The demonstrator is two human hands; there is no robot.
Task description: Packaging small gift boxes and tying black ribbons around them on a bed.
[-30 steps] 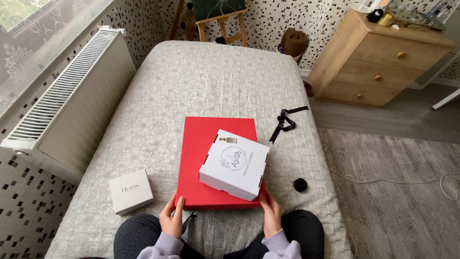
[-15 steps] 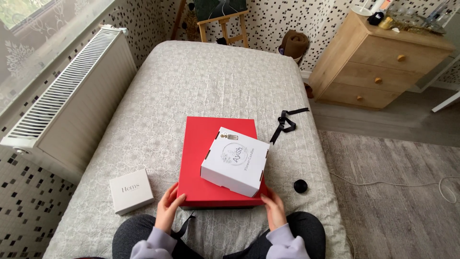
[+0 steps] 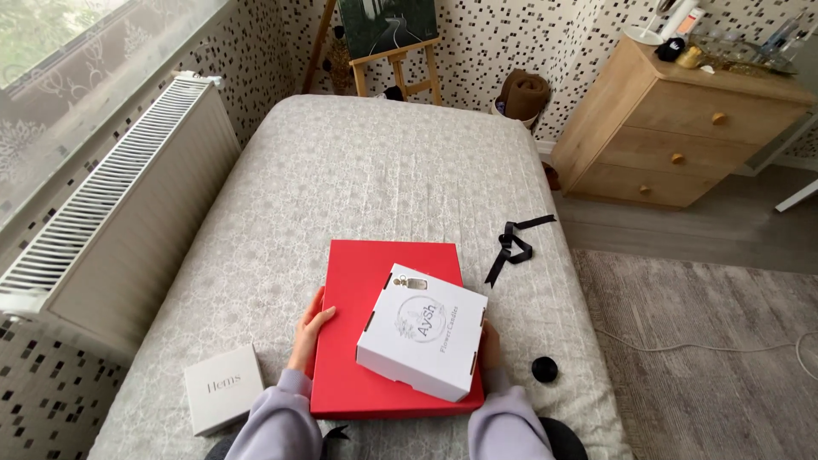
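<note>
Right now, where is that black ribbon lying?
In the head view the black ribbon lies on the grey bed cover near its right edge, just beyond the upper right corner of the red box, untouched by either hand.

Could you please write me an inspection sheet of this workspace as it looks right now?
Surface: bed with grey patterned cover.
Job's things: red box, flat; white box lying on it, askew.
Clutter: small white box, black ribbon, black round thing.
Hands: left hand on the red box's left edge; right hand at its right edge, mostly hidden.
Cables: thin cable on the rug.
Surroundings: radiator, dresser, easel.
</note>
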